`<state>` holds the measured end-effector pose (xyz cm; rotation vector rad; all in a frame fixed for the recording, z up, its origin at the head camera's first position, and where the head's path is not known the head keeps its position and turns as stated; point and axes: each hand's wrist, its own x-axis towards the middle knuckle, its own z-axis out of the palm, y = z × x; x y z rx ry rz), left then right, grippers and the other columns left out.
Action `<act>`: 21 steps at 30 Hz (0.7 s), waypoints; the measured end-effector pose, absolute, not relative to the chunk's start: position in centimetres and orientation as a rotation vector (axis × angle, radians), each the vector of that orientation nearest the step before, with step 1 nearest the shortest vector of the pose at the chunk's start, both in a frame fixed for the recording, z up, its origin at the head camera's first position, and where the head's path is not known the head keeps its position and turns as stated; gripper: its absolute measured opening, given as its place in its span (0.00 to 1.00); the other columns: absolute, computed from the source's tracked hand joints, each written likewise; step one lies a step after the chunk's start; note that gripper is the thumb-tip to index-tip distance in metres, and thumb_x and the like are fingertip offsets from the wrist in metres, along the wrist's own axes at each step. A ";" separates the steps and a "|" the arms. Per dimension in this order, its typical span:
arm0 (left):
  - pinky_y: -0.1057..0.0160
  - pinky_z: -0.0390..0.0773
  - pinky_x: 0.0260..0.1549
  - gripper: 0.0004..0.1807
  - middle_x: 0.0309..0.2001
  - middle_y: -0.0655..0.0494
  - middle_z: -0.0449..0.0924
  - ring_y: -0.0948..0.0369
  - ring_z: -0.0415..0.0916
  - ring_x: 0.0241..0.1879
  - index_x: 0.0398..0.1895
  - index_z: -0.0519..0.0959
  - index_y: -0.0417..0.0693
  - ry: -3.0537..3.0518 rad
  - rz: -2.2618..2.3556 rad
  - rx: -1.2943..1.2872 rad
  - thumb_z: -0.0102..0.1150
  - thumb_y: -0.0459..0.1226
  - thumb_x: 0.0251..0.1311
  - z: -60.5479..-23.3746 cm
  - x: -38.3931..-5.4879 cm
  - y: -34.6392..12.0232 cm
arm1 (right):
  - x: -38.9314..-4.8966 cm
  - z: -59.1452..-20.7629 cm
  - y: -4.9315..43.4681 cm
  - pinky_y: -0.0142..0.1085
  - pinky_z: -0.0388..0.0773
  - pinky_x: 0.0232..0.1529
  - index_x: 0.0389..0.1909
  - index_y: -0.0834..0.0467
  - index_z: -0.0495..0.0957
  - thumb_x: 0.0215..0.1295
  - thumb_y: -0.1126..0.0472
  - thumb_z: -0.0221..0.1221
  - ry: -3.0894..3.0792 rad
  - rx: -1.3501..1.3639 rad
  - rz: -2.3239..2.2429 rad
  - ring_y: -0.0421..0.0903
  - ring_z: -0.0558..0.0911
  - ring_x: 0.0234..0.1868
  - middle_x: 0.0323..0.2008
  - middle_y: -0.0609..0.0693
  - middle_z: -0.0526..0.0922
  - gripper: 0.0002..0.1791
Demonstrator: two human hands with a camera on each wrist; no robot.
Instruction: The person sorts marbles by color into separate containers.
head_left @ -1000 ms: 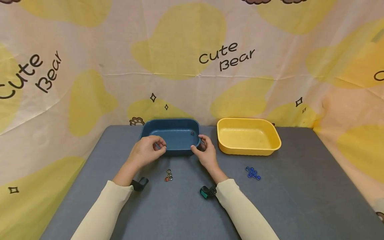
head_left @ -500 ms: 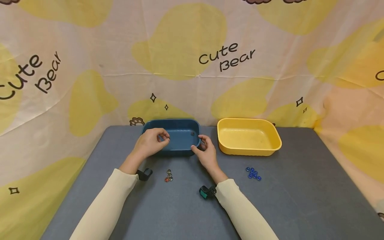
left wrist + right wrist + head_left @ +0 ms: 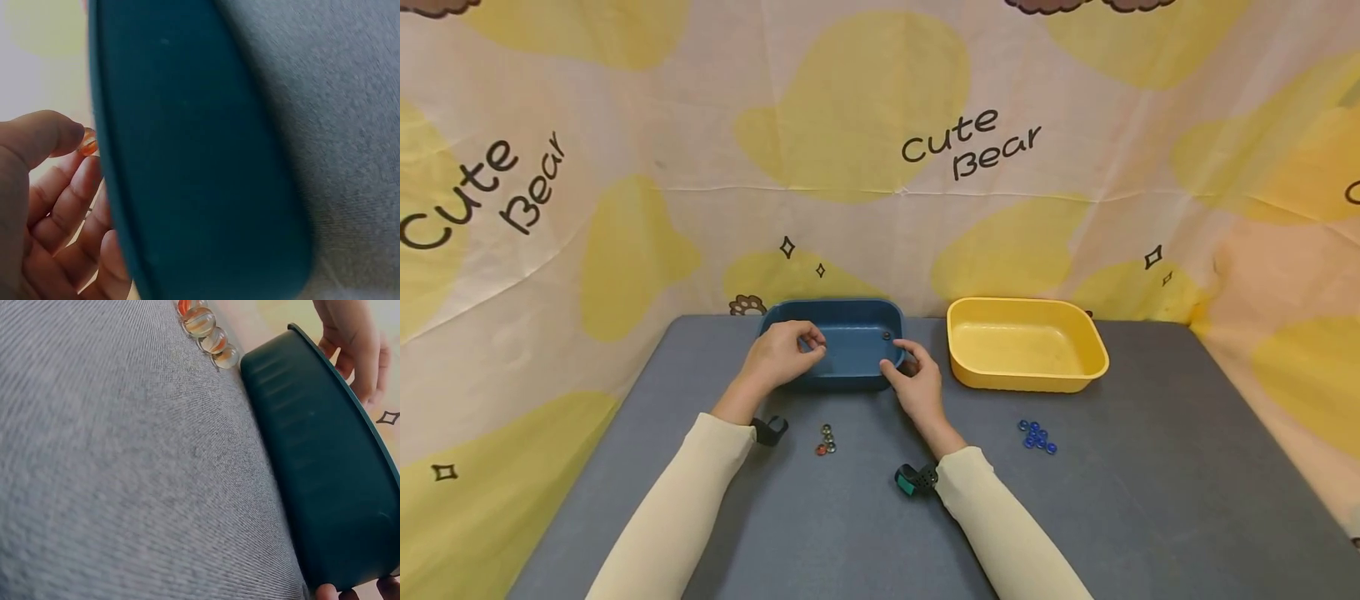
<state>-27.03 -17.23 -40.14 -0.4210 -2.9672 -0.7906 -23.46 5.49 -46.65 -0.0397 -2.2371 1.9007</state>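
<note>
My left hand point(image 3: 777, 354) hangs over the left part of a dark blue plastic bin point(image 3: 853, 382). Between its thumb and forefinger it pinches a clear marble with orange in it point(image 3: 89, 145), seen in the left wrist view above the bin's rim. A single dark-looking marble point(image 3: 886, 336) lies inside the bin near the right end. My right hand point(image 3: 919, 392) holds the bin's front right corner, thumb at the front and fingers along the right side. In front of the bin sits a small cluster of clear and orange marbles point(image 3: 827, 439); the right wrist view shows their coloured swirls point(image 3: 214, 340).
To the right stands a yellow plastic bin point(image 3: 1028, 382), apart from the blue one. Several blue marbles point(image 3: 1037, 437) lie in front of it on the grey tabletop point(image 3: 1150, 500). A printed cloth point(image 3: 865, 108) hangs behind the table.
My left hand has moved forward and slightly right, from the bin's front rim to over its inside. The right hand stays at the corner. The head view has shifted slightly.
</note>
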 end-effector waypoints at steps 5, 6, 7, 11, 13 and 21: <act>0.59 0.75 0.33 0.05 0.34 0.61 0.81 0.62 0.76 0.33 0.35 0.82 0.60 -2.984 -0.781 -0.397 0.60 0.45 0.58 -41.0 -28.0 -17.3 | -23.6 -46.7 5.5 0.33 0.80 0.35 0.56 0.58 0.77 0.56 0.60 0.67 -2.218 -0.038 1.901 0.55 0.82 0.46 0.60 0.54 0.75 0.24; 0.59 0.75 0.33 0.05 0.34 0.61 0.81 0.62 0.76 0.33 0.34 0.82 0.59 -2.988 -0.783 -0.394 0.60 0.45 0.58 -41.1 -28.2 -17.3 | -23.6 -46.8 5.5 0.33 0.80 0.36 0.56 0.58 0.77 0.56 0.60 0.67 -2.214 -0.038 1.902 0.55 0.82 0.46 0.60 0.55 0.75 0.25; 0.59 0.75 0.33 0.05 0.34 0.61 0.81 0.62 0.76 0.34 0.35 0.82 0.59 -2.995 -0.787 -0.392 0.60 0.45 0.58 -41.2 -28.4 -17.2 | -23.6 -46.8 5.5 0.33 0.80 0.37 0.56 0.58 0.77 0.56 0.61 0.67 -2.211 -0.039 1.902 0.56 0.82 0.47 0.61 0.55 0.75 0.25; 0.59 0.74 0.34 0.05 0.34 0.60 0.81 0.61 0.76 0.34 0.35 0.82 0.58 -3.024 -0.804 -0.386 0.61 0.45 0.57 -41.5 -28.9 -17.1 | -23.6 -47.0 5.5 0.33 0.80 0.38 0.56 0.59 0.76 0.56 0.61 0.68 -2.194 -0.031 1.911 0.56 0.82 0.48 0.60 0.55 0.76 0.25; 0.59 0.74 0.34 0.05 0.35 0.59 0.81 0.61 0.76 0.34 0.35 0.82 0.57 -3.041 -0.801 -0.388 0.61 0.44 0.57 -41.6 -29.2 -17.0 | -23.6 -47.0 5.5 0.34 0.80 0.38 0.56 0.59 0.77 0.56 0.61 0.68 -2.185 -0.025 1.912 0.56 0.82 0.48 0.59 0.55 0.77 0.25; 0.57 0.76 0.36 0.06 0.35 0.57 0.82 0.60 0.77 0.34 0.36 0.83 0.53 -3.143 -0.722 -0.390 0.61 0.42 0.58 -42.1 -30.2 -16.8 | -23.5 -47.1 5.5 0.40 0.81 0.41 0.58 0.59 0.76 0.57 0.61 0.67 -2.206 0.014 1.887 0.57 0.82 0.48 0.62 0.56 0.75 0.26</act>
